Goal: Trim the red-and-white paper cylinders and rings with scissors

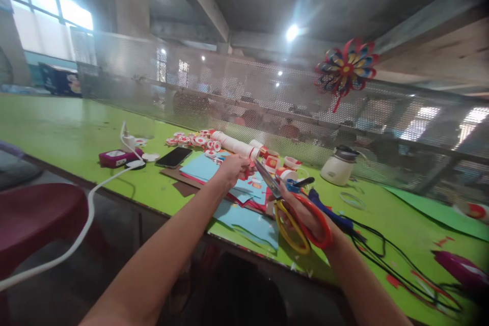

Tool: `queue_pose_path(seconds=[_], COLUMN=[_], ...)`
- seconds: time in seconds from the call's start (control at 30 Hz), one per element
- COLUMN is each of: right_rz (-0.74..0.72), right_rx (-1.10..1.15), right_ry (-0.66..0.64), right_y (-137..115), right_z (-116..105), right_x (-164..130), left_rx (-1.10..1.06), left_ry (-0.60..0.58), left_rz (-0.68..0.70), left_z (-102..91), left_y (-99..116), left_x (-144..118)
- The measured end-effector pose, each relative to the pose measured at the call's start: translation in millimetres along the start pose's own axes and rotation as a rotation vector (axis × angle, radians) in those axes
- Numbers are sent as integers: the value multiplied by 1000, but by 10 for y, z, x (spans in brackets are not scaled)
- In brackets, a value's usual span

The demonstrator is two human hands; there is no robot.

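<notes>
On the green table (pixel 69 135), the thin, floppy blue paper sheets (pixel 214 169) called for an edge pinch. Your left hand (pixel 232 168) gripped a scrap above them; your right hand (pixel 305 214) clasped the rigid scissors (pixel 290 204) by the loops.

Right hand (pixel 305 214) mostly hidden behind the scissors (pixel 296 209) handles, finger positions unreadable. Left hand (pixel 231 169) seen from behind, so whatever it pinched was blocked; fingertips not visible. Print on the small round pieces (pixel 191 139) too small to read. People behind the mesh screen (pixel 267 97) were just blurs. Purple object (pixel 460 268) at right edge was smeared and cut off. White cable (pixel 76 234) ran out of frame left.
</notes>
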State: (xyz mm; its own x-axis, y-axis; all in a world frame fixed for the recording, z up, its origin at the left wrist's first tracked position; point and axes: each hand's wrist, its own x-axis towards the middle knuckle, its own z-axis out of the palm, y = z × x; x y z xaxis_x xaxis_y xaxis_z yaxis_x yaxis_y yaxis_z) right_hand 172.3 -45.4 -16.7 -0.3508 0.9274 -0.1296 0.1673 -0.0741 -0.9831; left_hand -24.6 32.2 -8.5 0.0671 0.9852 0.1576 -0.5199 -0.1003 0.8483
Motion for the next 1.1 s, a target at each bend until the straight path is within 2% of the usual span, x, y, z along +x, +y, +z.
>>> queue_pose_path(seconds=[0.17, 0.4, 0.6, 0.7, 0.87, 0.97, 1.1], right_rz=[-4, -39, -162, -276, -465, -509, -523], right_rx=[-66, -42, -83, -201, -557, -710, -815], right_ry=[9, 26, 25, 60, 230, 295, 308], right_y=[14, -12, 18, -5, -45, -24, 23], right_z=[-58, -20, 7, 58, 130, 133, 108], right_x=[37, -72, -155, -185, -162, -123, -84], left_rx=[47, 141, 14, -70, -126, -99, -60], left_ry=[20, 94, -21, -80, -96, -95, -87], left_rz=[-33, 56, 103, 102, 136, 126, 117], left_z=[-50, -9, 25, 46, 73, 85, 95], left_y=[-58, 46, 133, 146, 168, 182, 185], left_x=[52, 16, -33, -54, -88, -116, -137])
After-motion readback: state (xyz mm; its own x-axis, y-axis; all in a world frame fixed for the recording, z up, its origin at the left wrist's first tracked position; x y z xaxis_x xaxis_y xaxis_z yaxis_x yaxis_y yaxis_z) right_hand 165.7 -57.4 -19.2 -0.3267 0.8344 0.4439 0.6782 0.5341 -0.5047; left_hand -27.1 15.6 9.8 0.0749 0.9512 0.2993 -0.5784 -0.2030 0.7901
